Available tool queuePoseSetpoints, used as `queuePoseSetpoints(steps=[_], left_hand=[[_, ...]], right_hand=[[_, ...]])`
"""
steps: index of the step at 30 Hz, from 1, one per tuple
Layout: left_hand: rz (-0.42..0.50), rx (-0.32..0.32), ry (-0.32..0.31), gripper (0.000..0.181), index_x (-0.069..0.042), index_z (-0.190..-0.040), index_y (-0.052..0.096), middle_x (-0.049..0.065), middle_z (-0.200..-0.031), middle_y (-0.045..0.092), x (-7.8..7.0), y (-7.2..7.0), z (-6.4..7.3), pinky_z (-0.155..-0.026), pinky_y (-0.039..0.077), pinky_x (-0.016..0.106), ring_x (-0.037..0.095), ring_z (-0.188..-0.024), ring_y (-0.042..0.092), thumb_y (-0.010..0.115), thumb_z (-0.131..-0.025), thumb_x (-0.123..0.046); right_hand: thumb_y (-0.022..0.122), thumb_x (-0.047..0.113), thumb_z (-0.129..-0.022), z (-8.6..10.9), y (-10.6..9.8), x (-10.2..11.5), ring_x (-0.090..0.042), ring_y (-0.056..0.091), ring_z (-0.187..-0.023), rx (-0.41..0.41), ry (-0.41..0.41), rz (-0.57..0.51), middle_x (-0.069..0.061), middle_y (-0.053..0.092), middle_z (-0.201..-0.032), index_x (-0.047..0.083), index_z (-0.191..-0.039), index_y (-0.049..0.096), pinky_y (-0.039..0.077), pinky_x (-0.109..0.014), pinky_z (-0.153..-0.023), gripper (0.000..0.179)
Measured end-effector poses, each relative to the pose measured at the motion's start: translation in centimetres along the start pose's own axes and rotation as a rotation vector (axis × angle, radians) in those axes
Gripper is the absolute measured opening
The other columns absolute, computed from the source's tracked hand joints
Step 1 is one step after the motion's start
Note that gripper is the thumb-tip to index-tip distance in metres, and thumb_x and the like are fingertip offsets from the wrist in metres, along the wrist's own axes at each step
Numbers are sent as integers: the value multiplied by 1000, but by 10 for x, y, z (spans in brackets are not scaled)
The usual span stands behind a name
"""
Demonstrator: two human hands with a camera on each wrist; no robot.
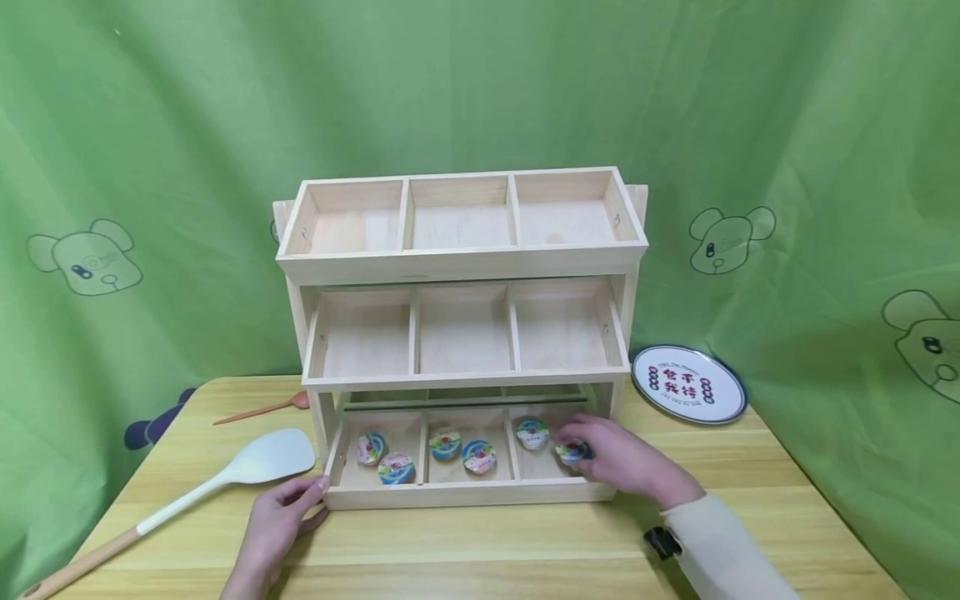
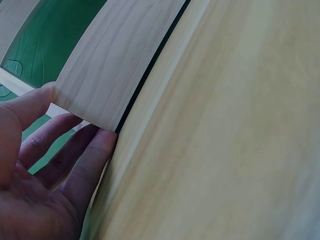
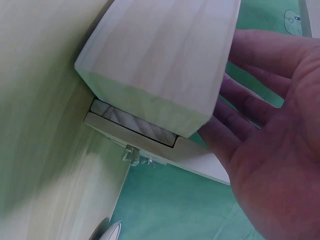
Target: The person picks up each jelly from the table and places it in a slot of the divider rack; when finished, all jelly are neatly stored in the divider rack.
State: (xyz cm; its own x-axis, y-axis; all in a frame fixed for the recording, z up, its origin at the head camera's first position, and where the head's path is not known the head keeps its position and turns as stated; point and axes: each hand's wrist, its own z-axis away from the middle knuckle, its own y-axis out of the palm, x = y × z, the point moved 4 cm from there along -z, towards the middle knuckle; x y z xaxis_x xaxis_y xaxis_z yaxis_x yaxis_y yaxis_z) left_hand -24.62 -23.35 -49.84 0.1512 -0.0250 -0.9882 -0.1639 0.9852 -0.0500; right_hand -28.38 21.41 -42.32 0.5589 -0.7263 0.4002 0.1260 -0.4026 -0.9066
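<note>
A three-tier wooden rack (image 1: 461,265) stands on the table, each tier split into three compartments. My left hand (image 1: 279,525) grips the front left corner of the bottom tray (image 1: 468,497); in the left wrist view its thumb and fingers (image 2: 95,150) are at the end of the tray's front board. My right hand (image 1: 626,458) reaches into the bottom tray's right compartment and holds a small jelly cup (image 1: 572,452), partly covered by the fingers. Beside it sits another jelly cup (image 1: 532,433). In the right wrist view the tray wall hides the right fingertips.
Two jelly cups (image 1: 396,468) lie in the bottom tray's left compartment and two more jelly cups (image 1: 478,457) in its middle one. A white spatula (image 1: 262,458) and an orange spoon (image 1: 277,407) lie left of the rack. At right is an oval plate (image 1: 688,385).
</note>
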Motion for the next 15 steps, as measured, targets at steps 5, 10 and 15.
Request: queuePoseSetpoints(steps=[5, 10, 15], left_hand=[[-14, -2, -5, 40, 14, -119, 60, 18, -115, 59, 0, 0, 0, -87, 59, 32, 20, -99, 63, 69, -94, -16], [-17, -6, -12, 42, 13, -119, 60, 18, -115, 59, 0, 0, 0, -87, 59, 32, 21, -100, 62, 70, -93, -18], [-23, -5, -17, 42, 14, -120, 60, 19, -116, 58, -1, 0, 0, -87, 59, 32, 22, -101, 62, 69, -94, -17]], right_hand=[[77, 2, -79, -2, 2, 1, -31, 61, -102, 19, 16, -11, -10, 63, -115, 3, -116, 68, 57, -49, -90, 38], [78, 4, -79, -5, 4, 0, -38, 58, -110, 24, 32, -5, -13, 64, -117, 3, -115, 68, 53, -56, -95, 37], [77, 3, -79, -7, 7, 0, -38, 59, -107, 27, 24, -9, -14, 64, -115, 2, -114, 69, 53, -56, -94, 35]])
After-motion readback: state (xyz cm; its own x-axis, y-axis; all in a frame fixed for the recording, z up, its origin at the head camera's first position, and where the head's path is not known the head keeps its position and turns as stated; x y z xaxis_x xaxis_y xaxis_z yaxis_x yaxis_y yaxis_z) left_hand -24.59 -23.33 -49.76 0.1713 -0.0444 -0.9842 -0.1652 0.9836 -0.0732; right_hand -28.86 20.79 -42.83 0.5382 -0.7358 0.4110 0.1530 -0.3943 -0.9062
